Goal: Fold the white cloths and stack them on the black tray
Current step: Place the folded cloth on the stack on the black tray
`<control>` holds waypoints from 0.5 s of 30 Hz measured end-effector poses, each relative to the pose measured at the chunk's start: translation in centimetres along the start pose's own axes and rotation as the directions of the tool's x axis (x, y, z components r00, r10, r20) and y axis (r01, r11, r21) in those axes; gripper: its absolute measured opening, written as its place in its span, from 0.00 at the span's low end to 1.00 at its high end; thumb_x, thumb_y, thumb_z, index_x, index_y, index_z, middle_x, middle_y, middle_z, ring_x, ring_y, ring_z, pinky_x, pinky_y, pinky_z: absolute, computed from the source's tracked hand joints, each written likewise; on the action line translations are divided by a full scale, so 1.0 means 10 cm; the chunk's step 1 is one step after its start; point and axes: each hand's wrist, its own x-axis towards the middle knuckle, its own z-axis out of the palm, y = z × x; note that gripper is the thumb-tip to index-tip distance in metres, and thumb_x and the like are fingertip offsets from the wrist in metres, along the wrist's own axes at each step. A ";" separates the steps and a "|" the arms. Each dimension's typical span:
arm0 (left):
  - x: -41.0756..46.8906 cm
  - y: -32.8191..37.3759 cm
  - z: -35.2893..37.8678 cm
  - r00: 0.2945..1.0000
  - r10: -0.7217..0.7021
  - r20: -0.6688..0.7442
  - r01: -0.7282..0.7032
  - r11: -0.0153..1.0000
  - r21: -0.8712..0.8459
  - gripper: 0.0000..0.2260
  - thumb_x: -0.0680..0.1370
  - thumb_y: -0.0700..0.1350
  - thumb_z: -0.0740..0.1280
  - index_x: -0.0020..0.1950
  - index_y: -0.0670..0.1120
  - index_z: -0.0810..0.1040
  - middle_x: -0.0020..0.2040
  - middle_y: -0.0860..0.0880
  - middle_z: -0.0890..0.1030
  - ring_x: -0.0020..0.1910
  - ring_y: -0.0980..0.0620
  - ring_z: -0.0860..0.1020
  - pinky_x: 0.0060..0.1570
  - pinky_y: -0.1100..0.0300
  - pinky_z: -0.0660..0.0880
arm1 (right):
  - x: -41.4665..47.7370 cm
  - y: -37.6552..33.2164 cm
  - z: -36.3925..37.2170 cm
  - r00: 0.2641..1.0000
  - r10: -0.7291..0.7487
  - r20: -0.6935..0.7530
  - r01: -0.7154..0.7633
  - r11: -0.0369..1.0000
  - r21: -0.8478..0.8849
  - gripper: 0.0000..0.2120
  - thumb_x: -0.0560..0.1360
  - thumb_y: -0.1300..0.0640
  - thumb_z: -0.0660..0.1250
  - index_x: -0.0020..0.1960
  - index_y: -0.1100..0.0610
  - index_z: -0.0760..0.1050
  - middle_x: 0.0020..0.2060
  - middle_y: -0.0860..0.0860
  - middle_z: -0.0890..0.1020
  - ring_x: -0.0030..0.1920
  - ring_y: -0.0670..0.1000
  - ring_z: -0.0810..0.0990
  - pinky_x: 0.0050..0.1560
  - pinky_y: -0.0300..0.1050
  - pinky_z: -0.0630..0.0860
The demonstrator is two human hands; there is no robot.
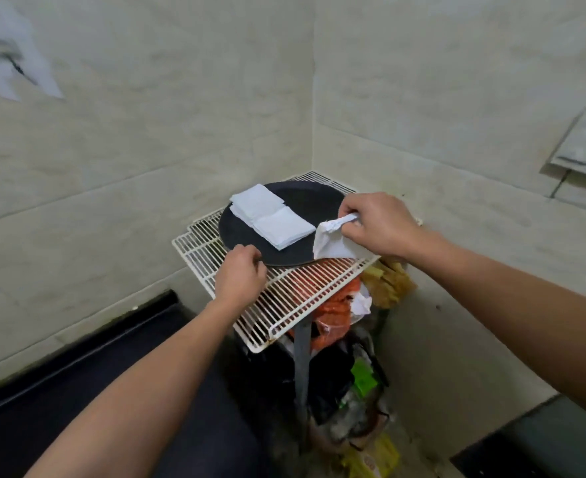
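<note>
The right hand [377,225] is closed round a loose cloth [333,243]. It pinches a bunched corner between thumb and fingers, and the rest of the cloth hangs down in a rumpled flap over the right edge of the black tray [312,201]. The left hand [240,270] has its fingers curled onto the tray's near rim, a narrow hold on the edge. This is probably there to steady the tray, since it sits on a white wire rack [284,294] that offers little friction and juts out past whatever supports it from below.

On the left half of the tray lie the folded cloths [271,215], squared up in two low piles that touch each other, one towards the far side of the tray and one nearer. The right half of the tray is bare, dark surface, and the hanging cloth is just beside it.

The cloth in hand looks unfolded, so the step under way seems to be picking up the next piece and shaking or spreading it out before folding. Holding it by one corner lets the fabric fall open under its own weight. To make a clean crease, the left hand would probably have to leave the rim and take a second corner.

Below the tray, under the rack, an orange bag [333,305] and other clutter are piled up. If the cloth slipped off the right edge it would likely land among them.
</note>
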 end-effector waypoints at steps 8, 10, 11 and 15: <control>0.39 0.20 0.27 0.995 -0.102 -0.006 0.102 0.990 0.097 0.09 0.78 0.43 0.62 0.57 0.44 0.78 0.53 0.47 0.75 0.51 0.49 0.75 0.52 0.52 0.75 | 0.99 0.37 0.21 0.963 -0.167 0.212 0.156 0.986 0.067 0.03 0.72 0.52 0.66 0.40 0.45 0.74 0.41 0.46 0.80 0.44 0.51 0.76 0.41 0.45 0.71; 0.50 0.24 0.33 0.996 -0.085 -0.008 0.086 0.990 0.114 0.09 0.79 0.43 0.62 0.57 0.44 0.77 0.53 0.47 0.75 0.52 0.48 0.74 0.52 0.52 0.74 | 1.19 0.38 0.32 0.940 -0.198 0.278 0.179 0.980 0.092 0.04 0.72 0.52 0.66 0.39 0.45 0.74 0.42 0.46 0.80 0.45 0.51 0.77 0.43 0.46 0.74; 0.55 0.24 0.36 0.997 -0.074 -0.001 0.073 0.989 0.127 0.09 0.79 0.43 0.61 0.56 0.45 0.77 0.53 0.47 0.75 0.52 0.48 0.73 0.52 0.52 0.74 | 1.26 0.37 0.37 0.927 -0.214 0.308 0.190 0.976 0.107 0.04 0.71 0.52 0.66 0.38 0.45 0.73 0.42 0.46 0.80 0.45 0.51 0.77 0.44 0.47 0.74; 0.72 0.17 0.50 0.999 0.004 0.039 -0.010 0.988 0.156 0.10 0.79 0.44 0.61 0.59 0.45 0.77 0.55 0.47 0.75 0.53 0.46 0.73 0.53 0.50 0.72 | 1.49 0.35 0.55 0.894 -0.255 0.367 0.215 0.966 0.147 0.03 0.71 0.53 0.67 0.39 0.46 0.74 0.43 0.44 0.79 0.46 0.50 0.76 0.46 0.46 0.73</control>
